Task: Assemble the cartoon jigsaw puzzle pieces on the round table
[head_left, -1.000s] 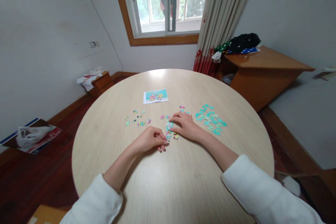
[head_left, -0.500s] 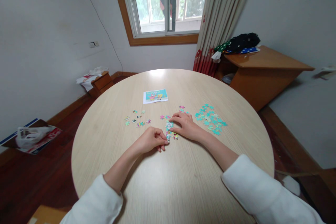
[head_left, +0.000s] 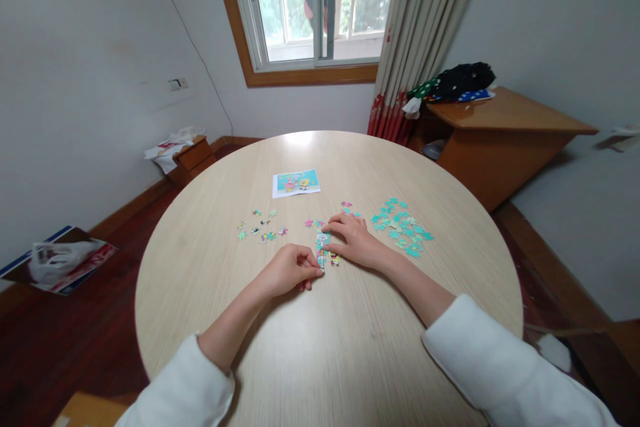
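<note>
Mid-frame: my left hand [head_left: 290,269] curled, grip pinched on joined puzzle pieces [head_left: 324,245]; right hand [head_left: 356,240] flat, grip apart, pressing them.

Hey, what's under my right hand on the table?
A small joined cluster of puzzle pieces shows at the fingertips of the right hand, lying on the table. Whether more pieces lie beneath the palm cannot be seen; the hand covers it.
</note>
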`<action>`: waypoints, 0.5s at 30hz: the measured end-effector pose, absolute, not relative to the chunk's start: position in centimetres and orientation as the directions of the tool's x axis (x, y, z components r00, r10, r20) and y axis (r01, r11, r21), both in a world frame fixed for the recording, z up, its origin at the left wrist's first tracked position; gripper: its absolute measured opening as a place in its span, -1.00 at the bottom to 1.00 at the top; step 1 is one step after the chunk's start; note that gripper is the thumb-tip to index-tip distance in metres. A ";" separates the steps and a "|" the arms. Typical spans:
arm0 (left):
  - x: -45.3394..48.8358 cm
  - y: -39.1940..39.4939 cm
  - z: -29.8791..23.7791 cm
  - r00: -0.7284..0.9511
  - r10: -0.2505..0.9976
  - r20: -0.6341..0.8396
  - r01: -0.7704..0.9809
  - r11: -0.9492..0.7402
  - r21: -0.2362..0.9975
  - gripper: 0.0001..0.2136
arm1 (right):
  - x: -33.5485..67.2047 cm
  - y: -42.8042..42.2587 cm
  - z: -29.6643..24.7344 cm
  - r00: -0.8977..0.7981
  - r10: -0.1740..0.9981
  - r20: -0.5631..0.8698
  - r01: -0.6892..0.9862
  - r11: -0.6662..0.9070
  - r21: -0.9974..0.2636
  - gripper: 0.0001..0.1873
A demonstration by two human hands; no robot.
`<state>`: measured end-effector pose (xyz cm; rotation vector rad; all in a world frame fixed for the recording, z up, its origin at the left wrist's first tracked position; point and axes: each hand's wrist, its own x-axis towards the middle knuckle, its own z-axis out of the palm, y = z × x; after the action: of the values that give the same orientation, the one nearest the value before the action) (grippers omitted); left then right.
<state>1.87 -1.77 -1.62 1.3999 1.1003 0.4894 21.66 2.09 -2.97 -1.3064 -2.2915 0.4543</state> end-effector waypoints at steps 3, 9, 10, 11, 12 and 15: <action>1.9 -1.9 -1.6 0.459 0.838 -0.297 0.356 0.132 0.925 -0.74 | 21.6 2.1 -2.9 -0.440 0.870 0.221 0.719 0.489 -0.494 -0.69; 1.9 -2.0 -1.4 0.454 0.854 -0.252 0.413 0.049 0.909 -0.78 | 21.5 2.0 -2.7 -0.433 0.877 0.207 0.729 0.476 -0.491 -0.69; 1.9 -2.0 -1.4 0.454 0.857 -0.244 0.417 0.037 0.908 -0.79 | 21.5 1.9 -2.6 -0.435 0.877 0.204 0.728 0.476 -0.494 -0.68; 1.9 -2.0 -1.5 0.454 0.860 -0.235 0.420 0.025 0.907 -0.80 | 21.5 1.9 -2.6 -0.435 0.877 0.203 0.727 0.475 -0.496 -0.68; 1.9 -2.0 -1.6 0.453 0.863 -0.225 0.425 0.014 0.905 -0.80 | 21.5 1.9 -2.6 -0.438 0.876 0.203 0.724 0.477 -0.498 -0.68; 1.8 -1.9 -1.9 0.447 0.871 -0.201 0.440 -0.019 0.898 -0.81 | 21.6 1.9 -2.6 -0.443 0.871 0.215 0.716 0.487 -0.500 -0.71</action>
<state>1.77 -1.94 -1.92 1.6415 1.1587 0.5104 21.59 1.93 -2.61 -1.3141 -2.2930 0.4699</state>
